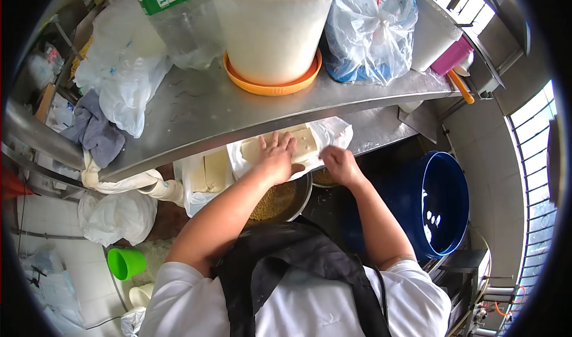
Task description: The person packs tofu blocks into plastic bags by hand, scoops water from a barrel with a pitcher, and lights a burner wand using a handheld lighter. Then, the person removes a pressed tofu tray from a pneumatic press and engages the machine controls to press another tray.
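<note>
My left hand [276, 159] lies flat with spread fingers on a pale slab that looks like tofu [305, 143]. The slab rests in a white plastic sheet [335, 132] below the steel shelf. At the sheet's right edge, my right hand [342, 165] is closed, its curled fingers seeming to pinch the plastic; the fingertips are partly hidden. More pale slabs [210, 173] sit to the left, in another white wrapping. Under my forearms is a metal bowl [305, 195] of yellowish beans [273, 203].
The steel shelf [190, 107] overhangs the work area. On it stand a white bucket [271, 36] in an orange dish [274, 89], a plastic bottle [185, 27] and a tied bag [372, 33]. A blue barrel [444, 206] stands right; a green cup [126, 263] is lower left.
</note>
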Tool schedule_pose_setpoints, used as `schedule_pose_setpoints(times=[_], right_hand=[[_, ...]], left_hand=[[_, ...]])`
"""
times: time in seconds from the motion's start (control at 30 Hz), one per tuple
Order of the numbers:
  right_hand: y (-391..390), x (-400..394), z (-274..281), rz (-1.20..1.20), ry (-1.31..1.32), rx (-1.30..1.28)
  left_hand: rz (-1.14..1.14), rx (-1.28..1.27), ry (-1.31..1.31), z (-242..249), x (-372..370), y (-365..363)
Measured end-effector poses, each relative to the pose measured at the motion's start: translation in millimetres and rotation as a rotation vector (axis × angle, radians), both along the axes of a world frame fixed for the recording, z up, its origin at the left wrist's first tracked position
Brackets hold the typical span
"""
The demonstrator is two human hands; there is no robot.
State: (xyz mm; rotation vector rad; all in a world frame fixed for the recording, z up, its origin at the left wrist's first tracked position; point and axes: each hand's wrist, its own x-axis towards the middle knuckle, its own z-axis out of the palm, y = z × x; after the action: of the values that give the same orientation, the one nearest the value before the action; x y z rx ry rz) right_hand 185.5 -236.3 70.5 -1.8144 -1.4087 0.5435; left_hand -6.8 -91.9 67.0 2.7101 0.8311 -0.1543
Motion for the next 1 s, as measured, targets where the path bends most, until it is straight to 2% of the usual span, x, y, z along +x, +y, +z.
schedule_pose_setpoints(times=[0.07,0.1,0.13,0.17,0.2,0.27,0.33,0.37,0.4,0.43,0.47,0.5,0.53,0.57,0.6,0.63,0.67,0.73,0.8,0.83,0.87,0.93,0.97,1.0], right_hand=[[-22.9,28.8,-46.6,0.101,-0.484,-0.461],[-41.6,34.9,-45.8,0.097,-0.485,-0.467],[-59.4,39.0,-42.9,0.131,-0.542,-0.758],[-67.7,42.6,-41.5,0.165,-0.593,-1.047],[-66.9,47.2,-47.6,0.166,-0.593,-1.047],[-65.9,51.3,-69.1,-0.264,-0.039,-0.294],[-37.8,36.1,-57.9,-0.424,0.337,-0.090],[-17.6,26.5,-58.8,-0.421,0.344,-0.088],[4.2,16.2,-60.4,-0.345,0.453,0.188],[19.3,13.1,-62.9,-0.262,0.558,0.463],[27.6,14.4,-62.6,-0.254,0.565,0.461],[34.4,15.8,-63.9,-0.365,0.306,0.307],[41.5,18.1,-63.5,-0.468,0.045,0.151],[47.9,27.2,-46.8,-0.426,0.113,0.120],[58.2,43.6,-48.5,-0.517,0.220,0.015],[54.5,31.6,-1.1,-0.531,0.478,0.147],[54.5,34.4,24.7,-0.497,0.611,0.270],[53.9,40.0,62.3,-0.341,0.600,0.340],[59.8,26.6,74.9,-0.325,0.604,0.359],[63.5,19.0,80.1,-0.318,0.666,0.390],[66.0,11.3,84.1,-0.309,0.730,0.418],[65.0,7.4,80.7,-0.360,0.585,0.552],[61.7,16.5,70.2,-0.283,0.427,0.632],[66.9,17.8,61.2,-0.339,0.354,0.820]], left_hand=[[-0.007,-0.010,-0.011,-0.6,-3.1,1.0],[-0.010,0.007,-0.018,-2.1,-5.4,0.5],[-0.012,0.026,-0.024,-3.7,-8.7,1.2],[0.017,0.060,-0.136,-6.4,-18.0,-2.9],[0.018,0.060,-0.135,-2.5,-27.2,-4.1],[0.041,0.043,0.055,17.9,-51.7,-9.6],[0.042,-0.035,0.030,46.8,-80.5,-15.0],[0.050,-0.110,-0.009,54.0,-91.8,-16.7],[0.057,-0.105,-0.004,52.7,-102.7,-20.5],[0.175,0.218,-0.311,50.3,-114.4,-26.8],[0.288,0.544,-0.615,48.5,-121.4,-30.9],[0.434,0.587,-0.661,43.2,-122.1,-29.0],[0.440,0.590,-0.655,12.3,-127.1,-18.6],[0.648,0.057,-0.818,-34.0,-135.2,-1.5],[0.828,-0.498,-0.950,-57.9,-140.6,8.8],[1.012,-1.121,-0.885,-15.5,-144.1,10.8],[0.964,-1.270,-1.053,-20.2,-148.9,23.4],[0.881,-1.211,-1.309,37.5,-144.8,29.9],[0.679,-1.101,-1.445,46.3,-153.9,50.7],[0.722,-1.038,-1.503,72.4,-150.1,43.4],[0.746,-1.012,-1.531,69.3,-161.0,47.2],[0.564,0.023,-1.254,58.1,-184.6,51.2],[0.732,-0.107,-0.836,71.5,-207.9,39.8],[0.754,-0.097,-0.834,59.3,-218.9,29.2]])
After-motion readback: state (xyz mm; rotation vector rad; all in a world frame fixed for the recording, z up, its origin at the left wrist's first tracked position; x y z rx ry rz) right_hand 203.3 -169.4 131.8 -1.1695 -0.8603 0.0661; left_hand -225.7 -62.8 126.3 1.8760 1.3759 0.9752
